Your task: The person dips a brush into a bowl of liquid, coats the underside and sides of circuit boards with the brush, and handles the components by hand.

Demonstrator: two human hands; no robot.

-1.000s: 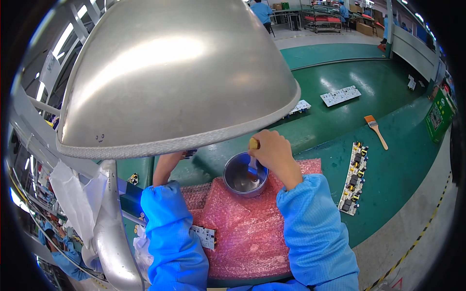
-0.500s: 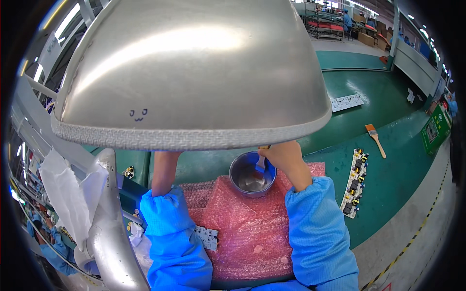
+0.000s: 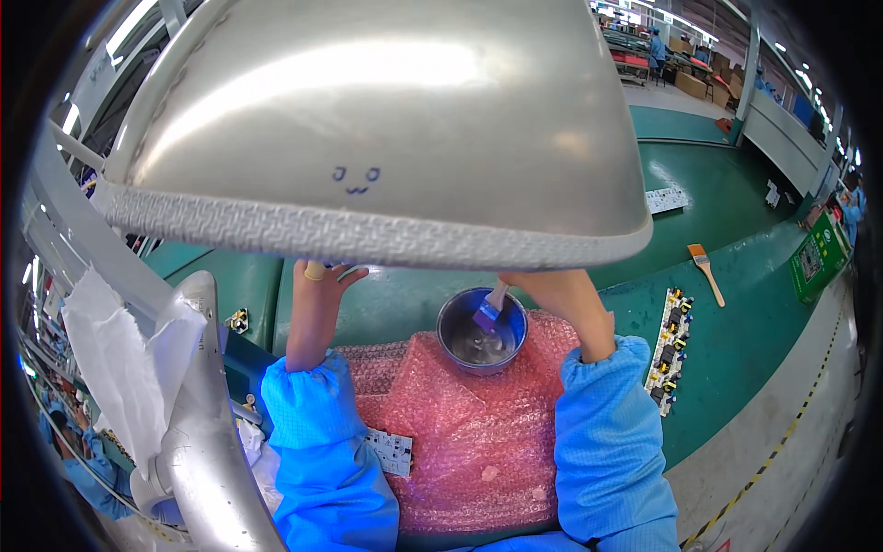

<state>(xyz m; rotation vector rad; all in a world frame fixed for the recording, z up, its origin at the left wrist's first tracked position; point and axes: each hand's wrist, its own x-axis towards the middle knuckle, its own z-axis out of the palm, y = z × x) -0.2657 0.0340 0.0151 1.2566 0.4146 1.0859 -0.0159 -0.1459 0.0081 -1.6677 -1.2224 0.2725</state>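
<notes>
My right hand (image 3: 549,283) grips the pale handle of a paintbrush (image 3: 492,305), its purple-lit head dipping into a metal bowl (image 3: 448,354). Some clear liquid shows at the bottom of the bowl. The bowl rests on pink bubble wrap (image 3: 478,432). To the left, my left hand (image 3: 322,287) is raised, partly hidden by the metal hood (image 3: 395,138); a yellow band circles one finger. Its visible thumb and finger are apart, with nothing seen between them. A small white circuit board (image 3: 391,453) lies beside my left sleeve.
On the green bench to the right lie a populated circuit board strip (image 3: 670,354) and a second brush (image 3: 706,273). Farther off are a white board (image 3: 666,200) and a green box (image 3: 821,258). A metal arm with white paper (image 3: 120,368) stands at left.
The brush has tilted, its head shifting slightly left inside the bowl. My left hand has come lower, so its fingers now show below the hood. The view has shifted a little.
</notes>
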